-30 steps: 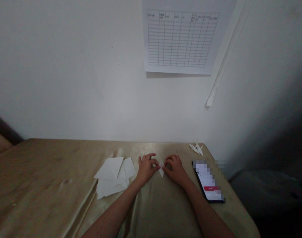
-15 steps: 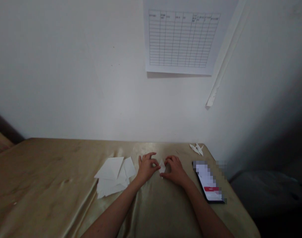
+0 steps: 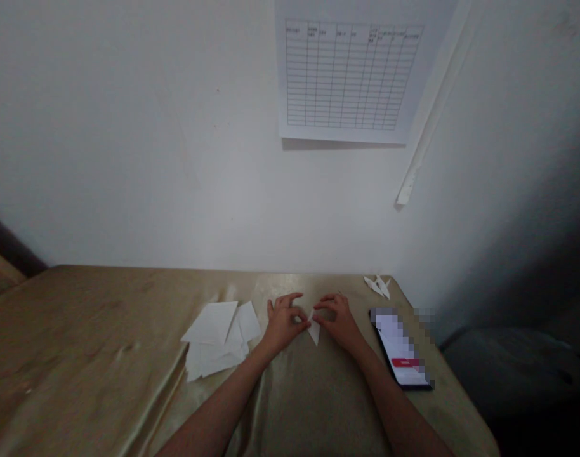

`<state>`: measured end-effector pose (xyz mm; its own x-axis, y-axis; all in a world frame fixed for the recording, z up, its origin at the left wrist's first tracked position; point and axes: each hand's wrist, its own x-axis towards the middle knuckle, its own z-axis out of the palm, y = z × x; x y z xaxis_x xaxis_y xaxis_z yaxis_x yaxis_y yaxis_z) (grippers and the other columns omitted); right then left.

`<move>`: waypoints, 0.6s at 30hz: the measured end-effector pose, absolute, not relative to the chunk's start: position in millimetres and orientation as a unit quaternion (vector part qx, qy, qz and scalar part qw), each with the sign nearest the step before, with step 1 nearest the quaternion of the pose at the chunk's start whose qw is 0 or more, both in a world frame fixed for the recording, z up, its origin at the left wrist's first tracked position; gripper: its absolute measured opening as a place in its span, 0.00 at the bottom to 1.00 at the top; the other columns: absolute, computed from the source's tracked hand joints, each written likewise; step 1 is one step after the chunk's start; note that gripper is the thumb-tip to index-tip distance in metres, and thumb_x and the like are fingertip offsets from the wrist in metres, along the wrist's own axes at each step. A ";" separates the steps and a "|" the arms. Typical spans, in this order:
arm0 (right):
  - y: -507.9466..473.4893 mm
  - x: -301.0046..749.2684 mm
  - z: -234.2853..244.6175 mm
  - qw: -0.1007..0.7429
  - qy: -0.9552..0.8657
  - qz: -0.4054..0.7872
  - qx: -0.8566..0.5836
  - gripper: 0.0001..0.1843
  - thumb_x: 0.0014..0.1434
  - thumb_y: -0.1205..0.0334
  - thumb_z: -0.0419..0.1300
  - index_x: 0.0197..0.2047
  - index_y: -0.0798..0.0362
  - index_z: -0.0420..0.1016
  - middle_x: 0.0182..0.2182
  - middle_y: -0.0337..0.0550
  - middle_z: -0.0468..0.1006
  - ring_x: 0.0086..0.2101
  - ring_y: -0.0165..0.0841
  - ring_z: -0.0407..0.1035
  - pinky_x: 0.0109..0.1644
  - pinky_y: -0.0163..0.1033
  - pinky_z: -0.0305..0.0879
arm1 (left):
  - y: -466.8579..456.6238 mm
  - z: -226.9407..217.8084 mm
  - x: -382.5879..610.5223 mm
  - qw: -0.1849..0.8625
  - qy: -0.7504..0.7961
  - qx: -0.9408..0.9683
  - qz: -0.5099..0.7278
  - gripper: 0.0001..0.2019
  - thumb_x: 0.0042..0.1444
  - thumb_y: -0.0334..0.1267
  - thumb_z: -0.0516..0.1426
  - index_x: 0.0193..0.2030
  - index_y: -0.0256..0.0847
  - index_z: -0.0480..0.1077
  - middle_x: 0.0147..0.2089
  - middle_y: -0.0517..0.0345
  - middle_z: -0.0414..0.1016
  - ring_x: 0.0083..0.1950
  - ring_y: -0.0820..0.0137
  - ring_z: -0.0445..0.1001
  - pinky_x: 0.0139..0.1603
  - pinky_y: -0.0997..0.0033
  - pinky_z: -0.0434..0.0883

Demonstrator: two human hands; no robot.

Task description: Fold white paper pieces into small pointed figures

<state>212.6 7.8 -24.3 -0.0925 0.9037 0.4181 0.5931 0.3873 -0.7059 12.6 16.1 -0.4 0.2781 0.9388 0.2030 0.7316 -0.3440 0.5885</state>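
A small piece of folded white paper (image 3: 315, 334) is held between the two hands, low over the table (image 3: 309, 406) or resting on it; which of these cannot be told. It is seen as a narrow, pale shape, tapered to a sharp point toward the near side, its upper part partly covered by fingertips. Its left edge is pinched narrowly by the left hand (image 3: 283, 323), thumb against finger; its upper right edge is pinched by the right hand (image 3: 338, 322). The finer creases are perhaps lost to blur. To the left, loose white sheets (image 3: 214, 343) are overlapped in a pile.
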 end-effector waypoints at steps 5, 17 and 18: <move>8.3 212.3 -27.0 0.422 -0.720 0.203 -0.512 0.08 0.52 0.58 0.71 0.37 0.46 0.81 0.49 0.45 0.74 0.55 0.42 0.63 0.62 0.53 0.59 | 13.5 -0.5 14.9 0.202 0.525 0.785 0.259 0.03 0.51 0.43 0.68 0.30 0.51 0.81 0.68 0.61 0.67 0.70 0.51 0.59 0.70 0.27 0.38; 11.9 213.8 -30.3 0.441 -0.716 0.213 -0.498 0.04 0.55 0.58 0.69 0.33 0.48 0.80 0.49 0.45 0.76 0.55 0.40 0.64 0.63 0.50 0.58 | 15.6 -0.9 16.5 0.217 0.536 0.764 0.287 0.01 0.52 0.42 0.68 0.31 0.53 0.81 0.67 0.60 0.70 0.69 0.52 0.62 0.71 0.27 0.39; 11.6 213.2 -30.5 0.441 -0.716 0.214 -0.496 0.04 0.55 0.58 0.70 0.34 0.48 0.81 0.49 0.45 0.76 0.55 0.40 0.64 0.63 0.51 0.58 | 15.3 -0.5 16.7 0.217 0.536 0.763 0.289 0.01 0.52 0.42 0.68 0.31 0.52 0.81 0.67 0.60 0.70 0.69 0.52 0.62 0.71 0.27 0.39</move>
